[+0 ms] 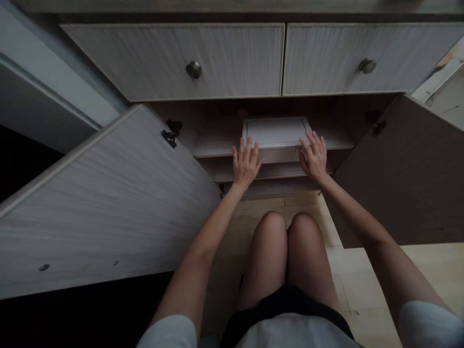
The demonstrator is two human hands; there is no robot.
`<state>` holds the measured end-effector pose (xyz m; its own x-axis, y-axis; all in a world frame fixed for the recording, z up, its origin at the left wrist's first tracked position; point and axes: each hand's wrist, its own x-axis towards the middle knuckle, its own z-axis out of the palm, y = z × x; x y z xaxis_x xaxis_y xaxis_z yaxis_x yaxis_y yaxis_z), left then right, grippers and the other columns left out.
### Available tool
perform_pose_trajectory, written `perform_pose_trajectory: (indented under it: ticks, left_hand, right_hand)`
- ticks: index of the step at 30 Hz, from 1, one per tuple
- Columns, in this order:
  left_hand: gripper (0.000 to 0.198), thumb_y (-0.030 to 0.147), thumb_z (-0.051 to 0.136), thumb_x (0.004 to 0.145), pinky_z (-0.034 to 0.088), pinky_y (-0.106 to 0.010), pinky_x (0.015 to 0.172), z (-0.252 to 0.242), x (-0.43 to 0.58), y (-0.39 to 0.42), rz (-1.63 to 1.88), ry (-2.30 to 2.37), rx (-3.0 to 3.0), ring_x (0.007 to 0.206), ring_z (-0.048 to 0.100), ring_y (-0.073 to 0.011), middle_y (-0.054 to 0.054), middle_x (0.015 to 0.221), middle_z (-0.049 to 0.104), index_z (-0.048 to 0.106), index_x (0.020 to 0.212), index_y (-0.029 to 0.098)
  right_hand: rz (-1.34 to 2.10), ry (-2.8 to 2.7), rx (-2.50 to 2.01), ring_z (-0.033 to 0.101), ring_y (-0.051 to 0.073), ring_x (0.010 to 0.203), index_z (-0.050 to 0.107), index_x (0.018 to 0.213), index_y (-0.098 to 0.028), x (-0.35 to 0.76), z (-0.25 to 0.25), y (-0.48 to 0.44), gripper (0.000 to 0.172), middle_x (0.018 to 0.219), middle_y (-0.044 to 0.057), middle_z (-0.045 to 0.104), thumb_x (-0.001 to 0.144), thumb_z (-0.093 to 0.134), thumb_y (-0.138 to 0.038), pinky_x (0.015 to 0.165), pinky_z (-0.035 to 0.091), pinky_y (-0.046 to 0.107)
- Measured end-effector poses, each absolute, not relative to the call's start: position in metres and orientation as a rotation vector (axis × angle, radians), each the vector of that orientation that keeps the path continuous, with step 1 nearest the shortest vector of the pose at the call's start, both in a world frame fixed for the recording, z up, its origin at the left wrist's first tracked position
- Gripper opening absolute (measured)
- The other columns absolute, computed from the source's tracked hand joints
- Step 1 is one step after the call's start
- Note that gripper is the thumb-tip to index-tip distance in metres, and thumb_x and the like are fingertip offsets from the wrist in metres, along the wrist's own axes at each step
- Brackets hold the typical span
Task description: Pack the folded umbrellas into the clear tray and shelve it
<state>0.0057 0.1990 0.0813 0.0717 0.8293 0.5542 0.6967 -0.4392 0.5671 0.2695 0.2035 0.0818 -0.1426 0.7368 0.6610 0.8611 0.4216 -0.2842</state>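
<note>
A flat white box (pixel 277 131) lies on the upper shelf (pixel 217 142) inside the cabinet, its front side facing me. My left hand (pixel 246 162) is at the box's front left corner, palm down with the fingers spread. At the front right corner is my right hand (pixel 313 153), its fingers also stretched out and apart. Neither hand is closed round anything. Whether the fingertips touch the box or hover just in front of it, I cannot tell. Some small marking or catch shows on the box's front beside my right hand.
Both cabinet doors stand swung out: the left door (pixel 108 203) and the right door (pixel 402 179), with dark hinges. Two drawers with round knobs (pixel 193 69) run above the opening. A lower shelf (pixel 279 170) lies under the box. My knees (pixel 273 229) are close before the cabinet.
</note>
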Motion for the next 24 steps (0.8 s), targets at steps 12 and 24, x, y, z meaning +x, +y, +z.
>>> perform_pose_trajectory:
  ticks: [12,24]
  left_hand:
    - [0.074,0.049,0.044,0.099,0.004,-0.057,0.126,0.073,0.015,0.218,0.707,1.769,2.734,0.157,0.004,-0.0299,-0.017,0.167,0.015,0.025,0.161,0.013]
    - [0.074,0.044,0.044,0.1,0.002,-0.054,0.127,0.089,0.021,0.26,0.655,1.781,2.697,0.157,0.005,-0.0295,-0.018,0.168,0.013,0.021,0.161,0.009]
  right_hand:
    - [-0.421,-2.22,-1.466,0.008,0.029,0.157,0.017,0.162,-0.008,0.258,0.056,0.209,0.067,0.168,0.014,0.018,0.101,0.026,-0.034,0.125,0.006,0.058]
    - [-0.384,-2.234,-1.531,0.009,0.03,0.157,0.015,0.162,-0.007,0.252,0.067,0.257,0.069,0.168,0.016,0.017,0.1,0.025,-0.035,0.124,0.006,0.06]
